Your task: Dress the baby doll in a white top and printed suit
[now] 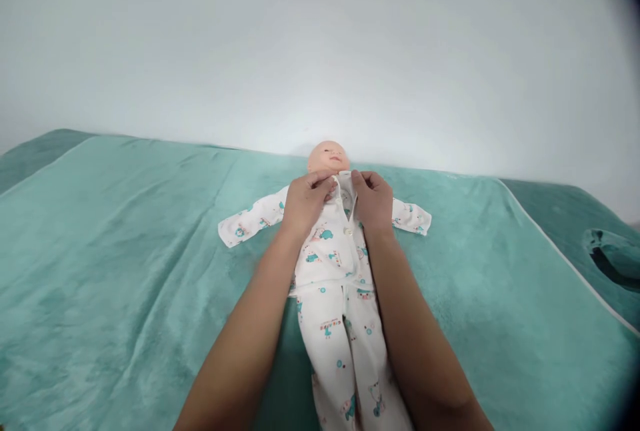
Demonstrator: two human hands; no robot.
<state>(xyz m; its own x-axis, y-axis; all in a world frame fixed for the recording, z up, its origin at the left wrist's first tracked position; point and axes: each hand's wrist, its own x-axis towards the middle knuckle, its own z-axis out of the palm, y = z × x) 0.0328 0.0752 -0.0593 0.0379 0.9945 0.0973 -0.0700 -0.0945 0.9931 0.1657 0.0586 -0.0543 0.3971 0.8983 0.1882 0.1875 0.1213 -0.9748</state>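
1. A doll (321,155) is laid on its back on a teal cover (135,218), near the middle of the view, with its head directed toward the pale wall (300,44).
2. The doll is dressed in a white printed shirt (320,258) and matching trousers (330,351); small teal and reddish figures are scattered over both.
3. The left hand (303,201) is placed at the neckline, just below the doll's head; its thumb and fingers are drawn close together on the near edge of the shirt front.
4. The right hand (374,203) is placed at the opposite side of the neckline, where the collar edge is pinched narrowly between thumb and bent fingers.
5. Between the two hands, the shirt front is parted in a narrow V, and a pale button (349,232) is seen at its lower end.
6. The sleeves are spread outward on either side, one (255,219) beyond the left forearm and the other (413,216) beyond the right hand.
7. The trousers are overlapped by the shirt hem, and the legs are cut off by the lower edge of the view between the forearms.
8. At the far right, a dark curved strip (613,271) is seen; what it belongs to cannot be told.
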